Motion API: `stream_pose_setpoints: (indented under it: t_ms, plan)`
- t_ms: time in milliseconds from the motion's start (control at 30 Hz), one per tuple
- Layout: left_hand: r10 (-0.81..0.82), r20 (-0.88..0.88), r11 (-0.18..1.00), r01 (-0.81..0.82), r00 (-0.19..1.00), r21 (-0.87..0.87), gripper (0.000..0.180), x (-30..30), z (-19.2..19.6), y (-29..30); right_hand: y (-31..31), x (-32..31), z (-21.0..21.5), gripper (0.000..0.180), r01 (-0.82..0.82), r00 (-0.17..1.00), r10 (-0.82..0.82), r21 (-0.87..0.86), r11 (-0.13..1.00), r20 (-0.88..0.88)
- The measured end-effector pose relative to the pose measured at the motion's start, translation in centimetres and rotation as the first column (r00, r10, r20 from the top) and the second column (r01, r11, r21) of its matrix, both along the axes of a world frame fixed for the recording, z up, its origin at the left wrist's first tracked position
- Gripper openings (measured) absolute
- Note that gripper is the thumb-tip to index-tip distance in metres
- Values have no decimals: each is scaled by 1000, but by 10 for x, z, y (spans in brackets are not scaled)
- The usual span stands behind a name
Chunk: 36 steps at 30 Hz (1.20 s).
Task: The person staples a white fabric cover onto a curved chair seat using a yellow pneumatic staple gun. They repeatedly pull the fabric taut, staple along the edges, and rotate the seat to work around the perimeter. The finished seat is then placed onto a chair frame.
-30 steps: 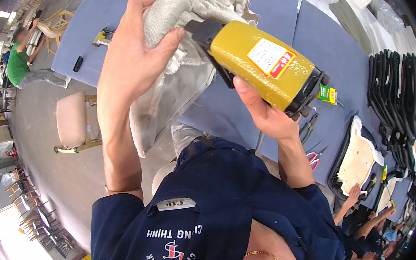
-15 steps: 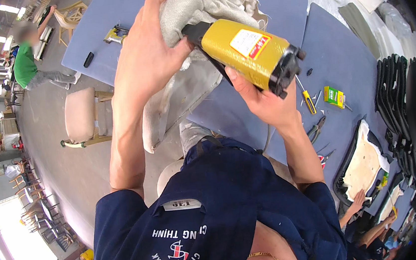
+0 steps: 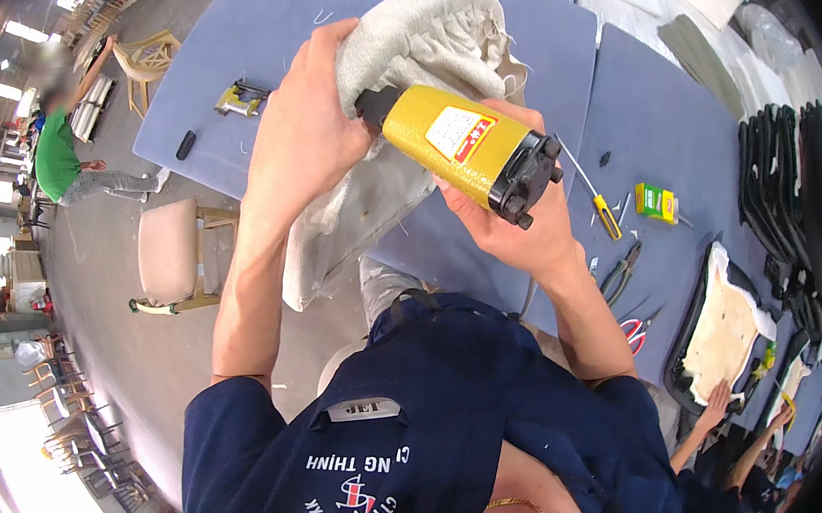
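My left hand (image 3: 305,133) is closed on the edge of a curved piece covered in light beige fabric (image 3: 413,24), its thumb close to the staple gun's nose. The cloth is gathered in puckers with a frayed edge, and its lower part hangs over the table's front edge. My right hand (image 3: 522,231) grips the yellow and black staple gun (image 3: 472,173), whose body hides the handle and most of those fingers. The gun's black nose points at the fabric; I cannot tell whether it touches.
On the blue-grey table (image 3: 548,31) lie another staple gun (image 3: 240,99), a screwdriver (image 3: 607,220), pliers (image 3: 622,273), red-handled cutters (image 3: 634,334) and a green-yellow box (image 3: 656,201). A chair (image 3: 170,250) stands left. Black padded panels (image 3: 779,172) are stacked right, near a co-worker's hand (image 3: 714,405).
The staple gun's rear end has swung left and toward me, together with my right hand. The fabric piece has shifted slightly nearer, with my left hand still on it.
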<state>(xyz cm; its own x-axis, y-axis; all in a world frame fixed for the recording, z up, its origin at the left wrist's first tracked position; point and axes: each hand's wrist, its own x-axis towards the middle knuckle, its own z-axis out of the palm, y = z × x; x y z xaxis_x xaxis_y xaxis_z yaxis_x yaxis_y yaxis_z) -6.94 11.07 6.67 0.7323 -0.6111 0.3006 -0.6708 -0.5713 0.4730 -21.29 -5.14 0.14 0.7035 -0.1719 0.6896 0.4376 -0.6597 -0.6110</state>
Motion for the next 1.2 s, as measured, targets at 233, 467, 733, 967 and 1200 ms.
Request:
stream_pose_setpoints:
  t_ms: [233,467,733,967,1200]
  plan:
    - [-377,-133,924,361,917,-128,103,26,2,24,-14,-1,-7,29,-76,986,113,272,959,-124]
    - [-195,-289,957,118,937,-264,101,6,-13,70,-39,-47,-120,39,109,769,237,487,866,-594]
    - [-232,-224,969,244,947,30,78,34,30,12,-26,-59,-295,53,147,672,-116,-23,989,-732]
    - [-473,-417,826,555,776,95,96,47,-38,-24,0,12,-124,62,-190,641,764,950,248,-71]
    - [-499,-432,797,593,751,110,106,41,-46,-28,13,50,-105,56,-55,892,440,991,-118,102]
